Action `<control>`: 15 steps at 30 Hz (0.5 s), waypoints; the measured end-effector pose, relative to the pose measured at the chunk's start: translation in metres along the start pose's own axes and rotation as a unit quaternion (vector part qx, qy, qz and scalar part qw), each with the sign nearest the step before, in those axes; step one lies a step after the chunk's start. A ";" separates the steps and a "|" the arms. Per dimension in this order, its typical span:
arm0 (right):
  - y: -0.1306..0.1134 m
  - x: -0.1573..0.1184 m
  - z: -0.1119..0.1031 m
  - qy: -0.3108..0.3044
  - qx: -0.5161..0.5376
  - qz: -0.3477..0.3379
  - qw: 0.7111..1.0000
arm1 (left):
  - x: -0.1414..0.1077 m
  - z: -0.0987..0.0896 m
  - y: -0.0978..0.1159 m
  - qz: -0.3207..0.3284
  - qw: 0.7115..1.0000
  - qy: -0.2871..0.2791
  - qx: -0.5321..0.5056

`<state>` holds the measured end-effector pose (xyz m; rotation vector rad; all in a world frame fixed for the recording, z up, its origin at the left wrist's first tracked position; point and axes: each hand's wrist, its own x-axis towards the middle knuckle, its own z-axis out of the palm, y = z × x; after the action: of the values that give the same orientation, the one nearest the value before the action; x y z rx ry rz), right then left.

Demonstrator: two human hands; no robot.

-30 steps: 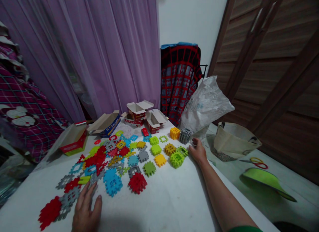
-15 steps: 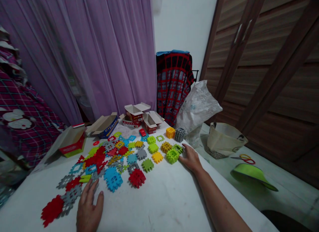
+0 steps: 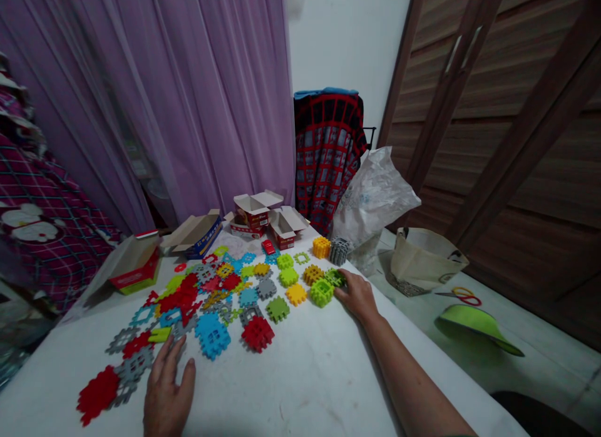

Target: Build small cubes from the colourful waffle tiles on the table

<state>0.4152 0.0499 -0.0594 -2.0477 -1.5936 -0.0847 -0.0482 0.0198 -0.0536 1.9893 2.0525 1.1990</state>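
Note:
My left hand (image 3: 168, 387) rests on the white table, open with its fingers apart. Just beyond its fingertips lie a lime-green piece (image 3: 160, 335) and several gear-edged plastic building pieces in grey, red and blue. At the table's right side my right hand (image 3: 355, 295) has thumb and index finger apart. Its fingertips touch or nearly touch a green openwork piece (image 3: 334, 277). The thumb is beside a lime-green block (image 3: 322, 293). A mustard stack (image 3: 312, 274) and a yellow piece (image 3: 296, 293) lie to the left of these.
Behind the scattered pieces stand a blue box (image 3: 204, 240), a red box (image 3: 136, 271) and small open cartons (image 3: 284, 230). A yellow stack (image 3: 322, 247) and a grey stack (image 3: 339, 251) sit near the right edge. Scissors (image 3: 462, 296) and a green visor (image 3: 476, 327) lie on the floor.
My right hand has shifted slightly left, closer to the green openwork piece. The lime-green block has moved a little left. My left hand stays put.

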 end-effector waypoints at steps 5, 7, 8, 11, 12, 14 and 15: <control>-0.002 0.001 -0.002 -0.017 -0.023 0.017 0.999 | 0.000 0.001 -0.002 0.011 1.000 0.013 -0.011; -0.001 0.003 -0.002 -0.031 -0.034 0.025 0.999 | 0.000 0.002 -0.003 0.010 1.000 0.014 -0.012; -0.001 0.004 -0.002 -0.032 -0.035 0.028 0.998 | 0.000 0.001 -0.002 0.009 1.000 0.013 -0.012; 0.000 0.004 -0.002 -0.026 -0.037 0.039 0.998 | 0.000 0.000 -0.001 0.005 1.000 0.010 -0.009; 0.000 0.004 -0.002 -0.024 -0.037 0.043 0.998 | 0.000 0.000 0.000 0.000 1.000 0.007 -0.007; 0.000 0.003 -0.003 -0.022 -0.038 0.051 0.998 | 0.000 -0.001 0.001 -0.014 1.000 -0.003 -0.003; 0.000 0.003 -0.003 -0.018 -0.037 0.057 0.998 | 0.000 -0.001 0.002 -0.022 1.000 -0.009 -0.002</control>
<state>0.4173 0.0510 -0.0555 -2.2038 -1.5128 -0.0651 -0.0473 0.0190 -0.0515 1.9358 2.0735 1.1719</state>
